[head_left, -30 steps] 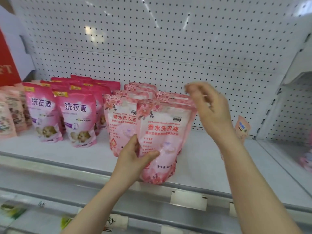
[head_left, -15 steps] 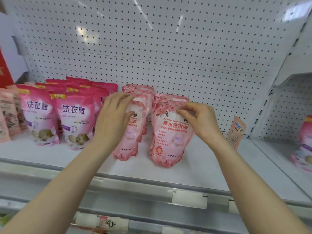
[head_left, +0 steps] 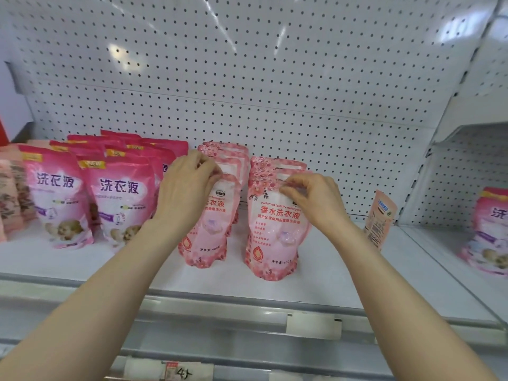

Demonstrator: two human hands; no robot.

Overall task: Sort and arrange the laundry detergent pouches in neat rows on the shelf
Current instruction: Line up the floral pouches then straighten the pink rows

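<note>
Pink stock, left to right. Far left of the left grip [head_left: 187,193]: peach pouches [head_left: 11,193] at the frame edge, cut off, order unclear. Just left of that grip: magenta pouches [head_left: 121,199] in two files, upright, faces forward. Those looked done.

Left grip was clenched over the top of the left floral pouch [head_left: 211,232], fingers curled on its upper edge; the exact pinch was hidden by the back of the hand. That pouch fronted a file of like pouches running back from the grip toward the pegboard [head_left: 247,78].

Between the grips was a bare strip of shelf [head_left: 357,284], so the two floral files stood apart.

Right grip [head_left: 313,199] was pinching the top of the right floral pouch [head_left: 275,229], which stood upright under it with a shorter file behind. Both front pouches sat on the shelf, the right one a touch nearer the edge.

Judgement: floral files were mostly formed and this was squaring of the fronts. Left to do: right of the right grip, a lone orange pouch [head_left: 379,218] stood turned at an angle, in no row. Far right, in the next bay, was another magenta-type pouch [head_left: 489,232]; can't tell if misplaced.

Surface: white glossy shelf, with a price rail [head_left: 247,342] below the grips carrying a white label [head_left: 313,327]. Room: shop gondola, white pegboard backing with light glare on it.
</note>
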